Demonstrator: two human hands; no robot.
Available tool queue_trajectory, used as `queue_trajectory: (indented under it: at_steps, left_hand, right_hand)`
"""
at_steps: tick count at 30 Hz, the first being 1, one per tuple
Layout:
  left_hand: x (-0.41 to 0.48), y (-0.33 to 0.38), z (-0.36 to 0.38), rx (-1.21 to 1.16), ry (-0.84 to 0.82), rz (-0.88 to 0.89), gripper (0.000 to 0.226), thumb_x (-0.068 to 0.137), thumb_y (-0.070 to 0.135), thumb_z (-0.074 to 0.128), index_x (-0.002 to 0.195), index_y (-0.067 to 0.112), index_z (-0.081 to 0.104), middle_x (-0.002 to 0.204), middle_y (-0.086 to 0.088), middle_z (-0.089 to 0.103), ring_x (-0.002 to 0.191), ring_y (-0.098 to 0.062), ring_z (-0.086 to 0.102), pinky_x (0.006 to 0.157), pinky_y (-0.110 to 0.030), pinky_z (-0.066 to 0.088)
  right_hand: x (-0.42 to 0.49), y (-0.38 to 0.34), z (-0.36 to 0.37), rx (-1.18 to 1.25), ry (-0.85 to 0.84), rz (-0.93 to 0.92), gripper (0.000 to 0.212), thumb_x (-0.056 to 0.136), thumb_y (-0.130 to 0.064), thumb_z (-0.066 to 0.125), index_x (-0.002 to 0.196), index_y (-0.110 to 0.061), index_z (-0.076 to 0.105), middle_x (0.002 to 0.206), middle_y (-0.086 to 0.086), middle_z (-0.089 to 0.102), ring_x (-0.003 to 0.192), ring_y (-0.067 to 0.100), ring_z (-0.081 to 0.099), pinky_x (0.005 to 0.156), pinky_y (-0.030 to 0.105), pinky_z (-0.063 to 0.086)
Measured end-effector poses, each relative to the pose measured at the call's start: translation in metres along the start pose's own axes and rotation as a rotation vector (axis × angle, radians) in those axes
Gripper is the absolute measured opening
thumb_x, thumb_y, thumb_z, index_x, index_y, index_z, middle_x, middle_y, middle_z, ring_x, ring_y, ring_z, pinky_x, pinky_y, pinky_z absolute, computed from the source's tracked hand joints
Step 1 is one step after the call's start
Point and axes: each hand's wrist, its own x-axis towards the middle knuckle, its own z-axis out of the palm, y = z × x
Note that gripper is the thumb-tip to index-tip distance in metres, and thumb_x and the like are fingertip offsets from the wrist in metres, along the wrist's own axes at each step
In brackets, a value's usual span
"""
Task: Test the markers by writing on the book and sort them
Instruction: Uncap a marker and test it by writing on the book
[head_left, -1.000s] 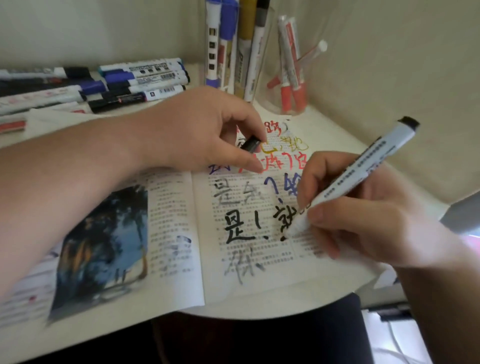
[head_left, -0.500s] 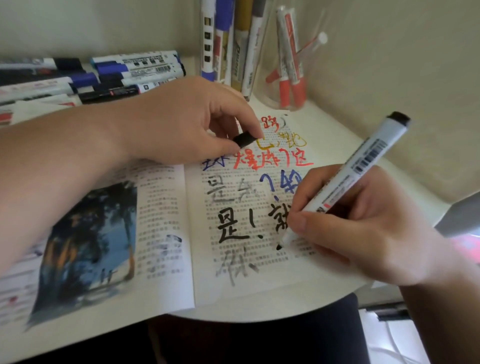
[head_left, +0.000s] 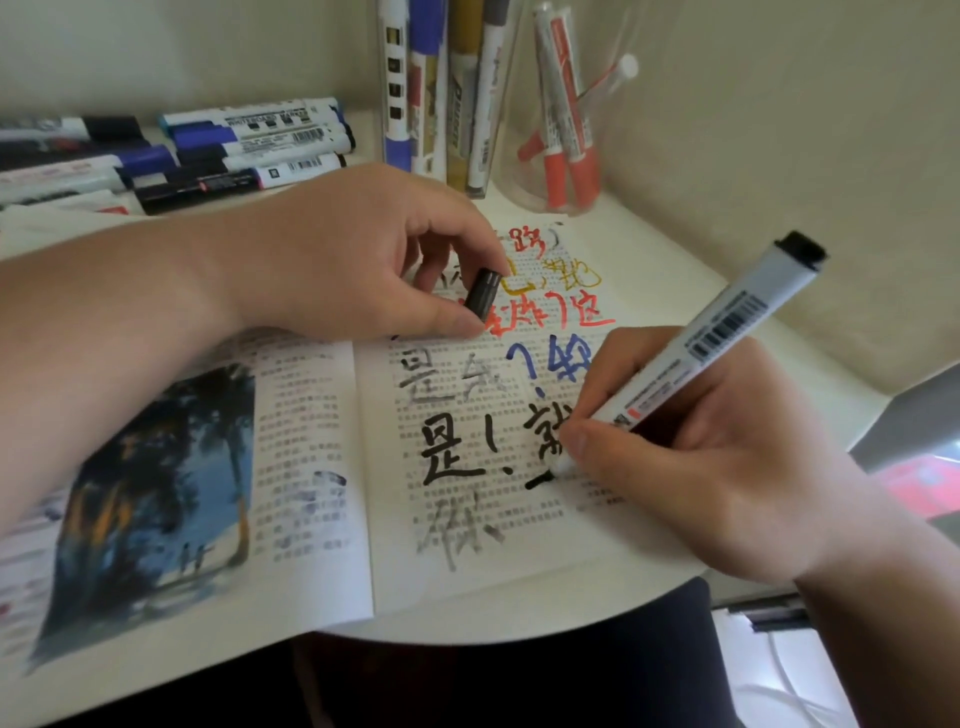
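An open book (head_left: 322, 545) lies on the white table, its right page covered in red, yellow, blue, grey and black handwriting. My right hand (head_left: 691, 467) grips a white marker with a black end (head_left: 727, 332), its tip on the page at a fresh black stroke. My left hand (head_left: 363, 260) rests on the book's upper middle and pinches the marker's black cap (head_left: 483, 296) between thumb and forefinger.
A row of capped markers (head_left: 234, 150) lies at the back left. A clear holder (head_left: 441, 93) with several upright markers stands at the back. Beside it a clear cup (head_left: 566, 150) holds red markers. The wall runs close along the right; the table edge curves below the book.
My right hand has moved the marker tip slightly down the page, adding a short black stroke under the character. The left hand stays on the book with the cap.
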Motion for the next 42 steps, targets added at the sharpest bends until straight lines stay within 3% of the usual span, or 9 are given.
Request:
queue_trajectory:
  at_steps: [2,7,11,13,18,28,34,38,42]
  left_hand:
    - [0.001,0.000,0.000,0.004,-0.007,0.004,0.038,0.070,0.055,0.079,0.105,0.043,0.070,0.086,0.016,0.063,0.075,-0.012,0.058,0.066,-0.020,0.048]
    - [0.001,-0.001,0.000,0.039,-0.026,0.055,0.043,0.074,0.069,0.070,0.106,0.040,0.071,0.092,0.009,0.063,0.075,-0.014,0.057,0.071,-0.036,0.051]
    - [0.000,-0.002,-0.002,0.068,-0.045,0.056,0.039,0.078,0.062,0.074,0.110,0.040,0.070,0.092,0.007,0.063,0.076,-0.016,0.057,0.074,-0.042,0.051]
    - [-0.001,-0.003,-0.001,0.065,-0.052,0.055,0.038,0.077,0.058,0.073,0.111,0.041,0.070,0.093,0.004,0.063,0.076,-0.015,0.057,0.075,-0.042,0.051]
    - [-0.001,-0.002,0.000,0.052,-0.063,0.077,0.034,0.079,0.040,0.078,0.113,0.038,0.070,0.099,0.006,0.064,0.079,-0.014,0.057,0.078,-0.035,0.048]
    - [0.000,-0.004,0.000,0.022,-0.067,0.098,0.031,0.077,0.037,0.072,0.107,0.046,0.070,0.094,0.005,0.066,0.078,-0.017,0.060,0.076,-0.046,0.052]
    - [0.001,-0.005,0.000,-0.022,-0.041,0.105,0.030,0.079,0.022,0.081,0.102,0.041,0.074,0.092,0.005,0.068,0.076,-0.018,0.059,0.076,-0.047,0.052]
    - [0.003,-0.007,0.001,-0.053,-0.013,0.090,0.021,0.080,0.037,0.081,0.100,0.039,0.075,0.087,0.006,0.067,0.072,-0.019,0.059,0.074,-0.051,0.053]
    - [0.003,-0.003,0.002,-0.070,0.012,0.076,0.024,0.074,0.048,0.077,0.096,0.036,0.077,0.085,0.007,0.069,0.070,-0.019,0.059,0.075,-0.050,0.053]
  right_hand:
    - [0.000,0.001,-0.003,0.022,0.006,0.004,0.016,0.079,-0.015,0.072,0.071,-0.005,0.063,0.063,0.022,0.057,0.054,0.036,0.052,0.046,0.036,0.040]
    - [-0.005,-0.007,-0.001,0.130,-0.135,0.002,0.015,0.080,-0.018,0.079,0.077,-0.006,0.070,0.067,0.025,0.064,0.059,0.047,0.057,0.047,0.051,0.043]
    - [-0.002,-0.001,-0.001,0.047,-0.073,-0.007,0.016,0.078,-0.007,0.070,0.070,0.001,0.059,0.059,0.016,0.054,0.050,0.029,0.048,0.046,0.032,0.036]
    - [0.000,-0.001,-0.004,0.066,-0.062,-0.005,0.015,0.078,-0.006,0.069,0.069,0.001,0.059,0.058,0.017,0.052,0.050,0.030,0.046,0.046,0.031,0.034]
    - [-0.002,-0.002,-0.003,0.115,-0.057,-0.002,0.012,0.080,-0.012,0.072,0.075,-0.004,0.066,0.065,0.027,0.059,0.056,0.046,0.052,0.046,0.048,0.039]
    - [-0.004,-0.002,-0.009,0.152,-0.166,0.004,0.015,0.078,-0.020,0.075,0.077,-0.008,0.067,0.066,0.024,0.059,0.058,0.044,0.051,0.047,0.049,0.038]
    - [-0.004,-0.001,-0.009,0.092,-0.130,-0.014,0.011,0.076,-0.006,0.071,0.071,-0.003,0.061,0.061,0.019,0.056,0.053,0.034,0.050,0.046,0.035,0.038]
    - [-0.003,0.004,-0.019,0.120,0.003,-0.004,0.022,0.075,-0.024,0.075,0.076,-0.005,0.065,0.063,0.025,0.055,0.052,0.037,0.048,0.045,0.032,0.036]
    - [-0.006,0.006,-0.021,0.136,0.019,0.035,0.012,0.076,-0.016,0.075,0.075,-0.006,0.068,0.061,0.021,0.060,0.050,0.030,0.052,0.046,0.030,0.039]
